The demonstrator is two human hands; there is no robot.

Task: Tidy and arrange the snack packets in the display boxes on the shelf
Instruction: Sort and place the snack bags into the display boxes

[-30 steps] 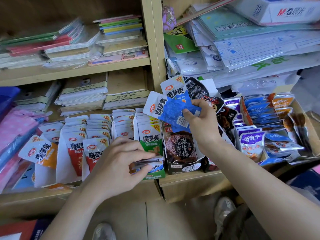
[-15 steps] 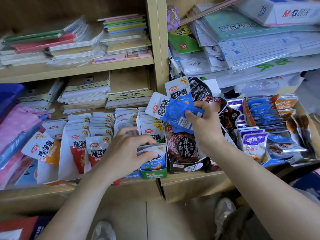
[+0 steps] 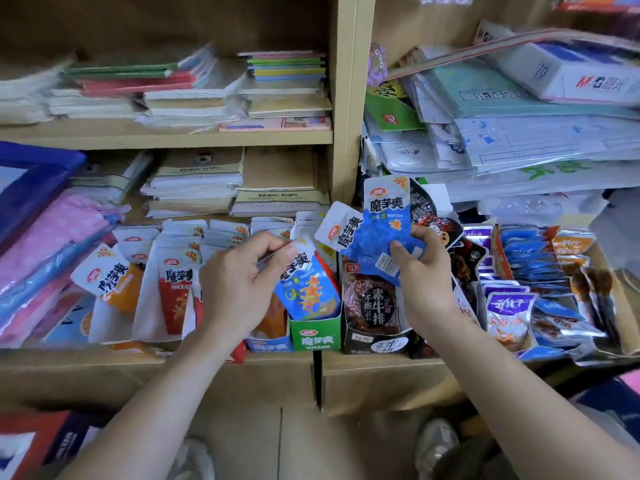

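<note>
The shelf (image 3: pixel 166 358) is packed from side to side: white snack packets (image 3: pixel 180 271) stand in tight rows on the left, the green display box (image 3: pixel 313 336) and the dark packet box (image 3: pixel 372 337) sit touching at the middle, and blue and purple packets (image 3: pixel 526 271) crowd the right. Stacked notebooks (image 3: pixel 194 188) close off the back, with the upright divider (image 3: pixel 349 98) between the two bays. The left hand (image 3: pixel 239 282) and right hand (image 3: pixel 422 275) fill the space above the middle boxes. Open room lies only in front of the shelf edge, over the floor (image 3: pixel 277 445).
</note>
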